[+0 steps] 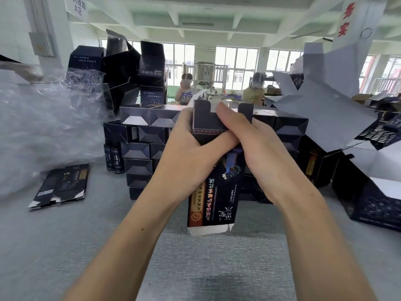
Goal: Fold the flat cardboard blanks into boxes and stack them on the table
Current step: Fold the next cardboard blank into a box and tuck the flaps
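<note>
A dark printed cardboard box stands upright in front of me, its white bottom flap hanging just above the grey table. My left hand grips its upper left side, thumb laid across the front. My right hand grips the upper right side, with a finger pressed on the top flaps. Behind my hands stands a stack of folded dark boxes. A flat blank lies on the table at the left.
Crumpled clear plastic wrap fills the left. Loose opened boxes pile up at the back left, and unfolded blanks with grey insides lean at the right. Two people sit at a far table by the windows.
</note>
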